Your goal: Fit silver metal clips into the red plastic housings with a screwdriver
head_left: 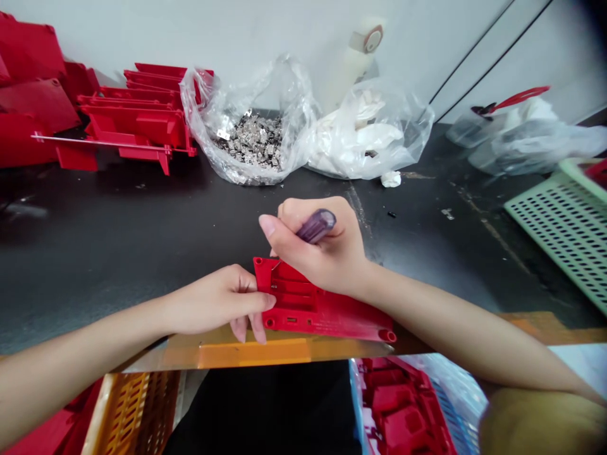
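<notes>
A red plastic housing [351, 314] with ribbed compartments and corner holes lies at the front edge of the table. My left hand [227, 300] grips its left end, thumb on top and fingers curled at the side and below. Above the housing, my right hand [322, 246] is closed around the purple see-through handle of a screwdriver [317, 225]. A thin piece of metal shows by the housing's upper left compartment; whether it is the screwdriver's shaft I cannot tell. My right hand and forearm cover the housing's upper right part.
Behind stand a clear bag of small metal clips [256, 142] and a bag of white gloves [360, 136]. Red housings [137, 120] are stacked at back left. A green basket [564, 208] is at right. Below the edge are an orange crate [137, 411] and a crate of red parts [403, 404].
</notes>
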Demonstrator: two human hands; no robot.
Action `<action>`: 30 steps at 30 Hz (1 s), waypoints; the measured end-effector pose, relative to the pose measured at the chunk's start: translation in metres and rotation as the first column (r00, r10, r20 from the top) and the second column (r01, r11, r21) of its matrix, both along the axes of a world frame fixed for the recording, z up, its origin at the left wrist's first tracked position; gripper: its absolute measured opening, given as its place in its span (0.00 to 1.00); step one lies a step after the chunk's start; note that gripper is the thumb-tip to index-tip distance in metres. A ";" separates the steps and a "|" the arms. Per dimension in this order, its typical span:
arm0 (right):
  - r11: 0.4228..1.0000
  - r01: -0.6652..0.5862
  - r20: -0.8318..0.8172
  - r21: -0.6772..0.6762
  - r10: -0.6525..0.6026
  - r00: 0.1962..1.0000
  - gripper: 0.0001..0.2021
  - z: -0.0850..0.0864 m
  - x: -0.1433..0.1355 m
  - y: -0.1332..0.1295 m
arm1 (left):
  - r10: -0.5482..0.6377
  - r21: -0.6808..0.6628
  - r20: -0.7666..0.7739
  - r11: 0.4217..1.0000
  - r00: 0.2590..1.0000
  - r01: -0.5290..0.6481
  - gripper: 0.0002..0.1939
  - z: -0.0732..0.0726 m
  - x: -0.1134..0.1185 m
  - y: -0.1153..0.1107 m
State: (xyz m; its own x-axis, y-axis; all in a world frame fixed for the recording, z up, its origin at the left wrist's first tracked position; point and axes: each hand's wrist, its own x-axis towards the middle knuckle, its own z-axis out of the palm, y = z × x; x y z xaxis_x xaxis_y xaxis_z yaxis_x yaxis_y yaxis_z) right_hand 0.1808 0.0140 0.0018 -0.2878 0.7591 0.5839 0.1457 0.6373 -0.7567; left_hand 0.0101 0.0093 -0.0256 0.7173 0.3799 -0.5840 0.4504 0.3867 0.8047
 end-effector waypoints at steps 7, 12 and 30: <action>1.000 -0.017 -0.012 0.008 0.017 1.000 0.22 -0.002 -0.001 0.000 | 0.020 -0.011 -0.006 1.000 1.000 -0.021 0.13 0.001 0.001 0.001; 0.997 0.007 0.004 -0.075 -0.007 1.000 0.22 -0.002 0.000 0.004 | 0.042 -0.051 0.023 0.998 0.999 -0.041 0.12 0.004 0.004 0.001; 0.995 -0.016 -0.068 -0.103 0.009 0.998 0.21 -0.005 0.001 0.005 | 0.036 -0.059 0.047 0.998 0.998 -0.033 0.09 0.002 0.002 0.000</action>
State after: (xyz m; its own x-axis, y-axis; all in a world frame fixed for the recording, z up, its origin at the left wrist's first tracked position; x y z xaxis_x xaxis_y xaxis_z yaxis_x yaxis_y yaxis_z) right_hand 0.1816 0.0193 -0.0034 -0.2601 0.8133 0.5205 0.0848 0.5562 -0.8267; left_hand 0.0119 0.0097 -0.0234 0.7323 0.3713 -0.5709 0.3975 0.4477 0.8010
